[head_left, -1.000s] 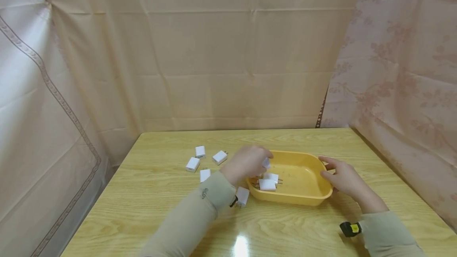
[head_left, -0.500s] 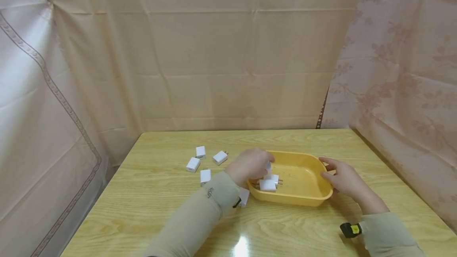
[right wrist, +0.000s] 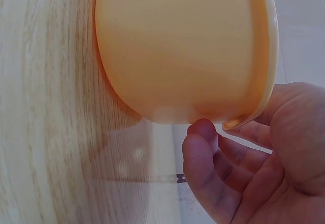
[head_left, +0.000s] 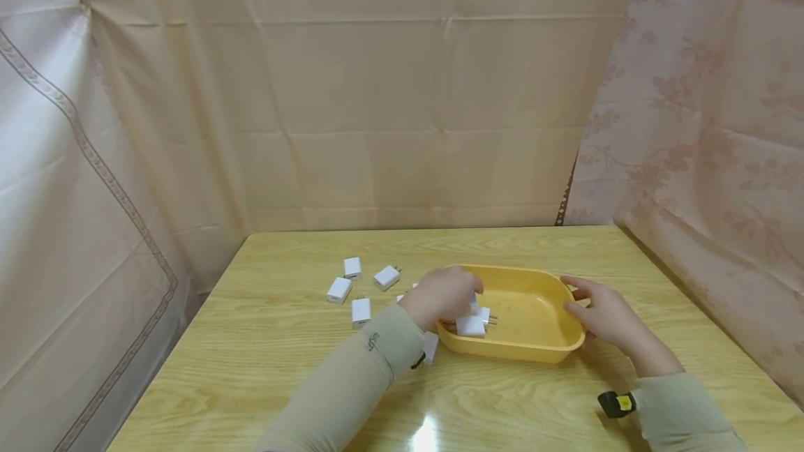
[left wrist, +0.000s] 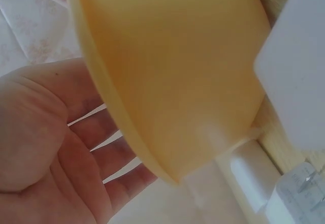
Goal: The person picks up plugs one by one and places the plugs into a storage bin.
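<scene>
White USB chargers, several of them, lie in the left part of a yellow plastic tray [head_left: 527,316]. My left hand [head_left: 442,291] reaches over the tray's left end and holds a charger [head_left: 474,303] low by its fingertips. In the left wrist view, the fingers of the left hand [left wrist: 66,142] pass behind the tray's rim, which hides their tips. Another charger [head_left: 471,326] lies just in front of the held one. At the tray's right end my right hand [head_left: 606,312] grips the rim. The right wrist view shows fingertips [right wrist: 198,150] against the outer wall.
Several more chargers [head_left: 361,312] are scattered on the wooden table [head_left: 239,368] left of the tray. One charger [head_left: 430,347] lies close to the tray's front left corner, under my left wrist. Cloth curtains [head_left: 408,124] stand behind and on both sides.
My left hand has lowered slightly toward the tray floor with the charger. Chargers on the table behind the left hand have come into view. The right hand and the tray stay put.
</scene>
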The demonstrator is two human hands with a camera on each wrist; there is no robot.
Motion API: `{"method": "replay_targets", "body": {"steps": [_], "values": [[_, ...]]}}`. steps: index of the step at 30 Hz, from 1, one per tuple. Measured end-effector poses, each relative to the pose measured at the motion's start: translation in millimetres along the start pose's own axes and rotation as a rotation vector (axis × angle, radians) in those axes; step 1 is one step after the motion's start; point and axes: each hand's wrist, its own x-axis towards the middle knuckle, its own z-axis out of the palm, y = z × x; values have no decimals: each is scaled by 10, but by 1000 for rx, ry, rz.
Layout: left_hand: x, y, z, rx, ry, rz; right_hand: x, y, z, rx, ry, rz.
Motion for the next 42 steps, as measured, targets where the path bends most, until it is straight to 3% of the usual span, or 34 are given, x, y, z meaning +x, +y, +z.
{"method": "replay_targets", "body": {"steps": [16,25,30,36,42], "values": [[-23,4,-18,-10,-6,-15,-7,-7,7,2,2,5],[-99,-47,-111,-6,67,-5,-3,-6,-1,-10,3,-2],[-174,-110,-179,-31,113,-29,-4,-12,-2,-10,4,-3],[-243,-230,-222,-106,119,-71,0,-11,-2,-2,0,9],[-329,-352,-247,-104,146,-93,3,-13,2,-7,1,11]]}}
